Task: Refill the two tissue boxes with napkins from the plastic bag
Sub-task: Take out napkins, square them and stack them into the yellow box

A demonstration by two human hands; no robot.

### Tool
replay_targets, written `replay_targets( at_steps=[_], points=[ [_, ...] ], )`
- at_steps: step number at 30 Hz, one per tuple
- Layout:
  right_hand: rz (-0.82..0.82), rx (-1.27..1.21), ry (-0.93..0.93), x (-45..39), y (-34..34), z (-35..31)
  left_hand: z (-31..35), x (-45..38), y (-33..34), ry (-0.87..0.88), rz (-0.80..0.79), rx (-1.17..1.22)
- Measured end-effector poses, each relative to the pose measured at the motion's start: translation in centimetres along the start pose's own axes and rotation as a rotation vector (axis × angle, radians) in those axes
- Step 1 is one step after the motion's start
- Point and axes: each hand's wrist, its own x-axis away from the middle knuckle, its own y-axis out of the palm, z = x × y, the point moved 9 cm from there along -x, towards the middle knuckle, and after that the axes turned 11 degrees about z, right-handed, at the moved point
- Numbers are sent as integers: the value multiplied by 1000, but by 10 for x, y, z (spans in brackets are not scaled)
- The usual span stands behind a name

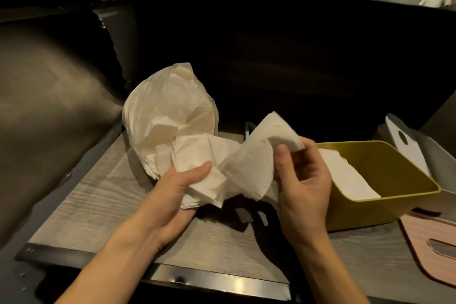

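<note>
Now napkins (237, 165) between both hands

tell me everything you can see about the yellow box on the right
The yellow box is an open, lidless container, plastic by its look, with smooth walls and rounded corners. It sits upright on the wood-grain table, right of both hands. A stack of white napkins lies inside, below the rim. The right hand is close against its left wall; whether they touch is unclear. A grey box stands just behind it, and a pink lid lies in front.
</note>
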Motion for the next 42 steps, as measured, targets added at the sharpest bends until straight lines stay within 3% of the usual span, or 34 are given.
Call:
replay_targets(
  at_steps=[2,4,11,16,20,24,30,34,39,42],
  points=[
    [-128,-33,236,4,14,19,3,-3,-3,-9,15,109],
    [-215,-11,338,11,24,29,8,-3,-3,24,9,140],
    [-286,28,377,15,26,35,2,5,9,115,-54,-158],
    [-179,188,236,10,14,31,-1,9,8,3,-16,35],
    [-77,102,145,4,2,21,1,5,-5,59,101,-89],
    [-223,-275,391,10,18,26,2,4,-3,110,94,-149],
    [-180,6,438,13,15,40,-4,6,6,-42,-74,24],
    [-93,-105,495,7,5,41,-2,9,7,-82,-165,131],
    [-187,-458,675,14,26,33,-5,6,7,-58,-169,47],
    [-284,-309,651,20,32,33,-8,4,6,-42,-148,12]
  ],
)
